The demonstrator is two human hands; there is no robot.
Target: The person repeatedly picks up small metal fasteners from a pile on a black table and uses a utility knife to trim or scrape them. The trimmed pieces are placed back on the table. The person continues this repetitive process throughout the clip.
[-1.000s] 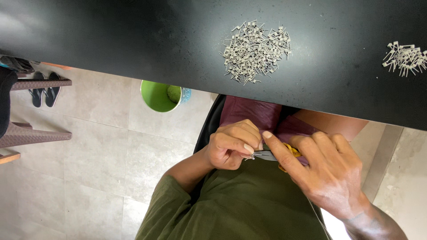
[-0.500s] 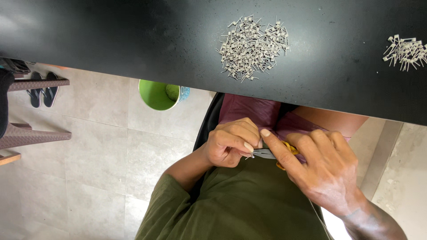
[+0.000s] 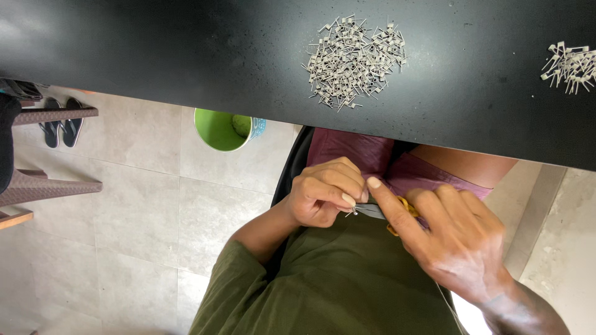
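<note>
Left hand (image 3: 323, 193) and right hand (image 3: 456, 239) on yellow-handled tool (image 3: 397, 214), below black table (image 3: 186, 56).

— What is the person wearing?
— An olive-green top with long sleeves; the left sleeve (image 3: 233, 279) is pushed up the forearm. Maroon cloth covers the lap.
— And the hands?
— The left hand (image 3: 323, 193) and right hand (image 3: 459, 239) are bare: no gloves, rings or watch; nails short and plain.
</note>
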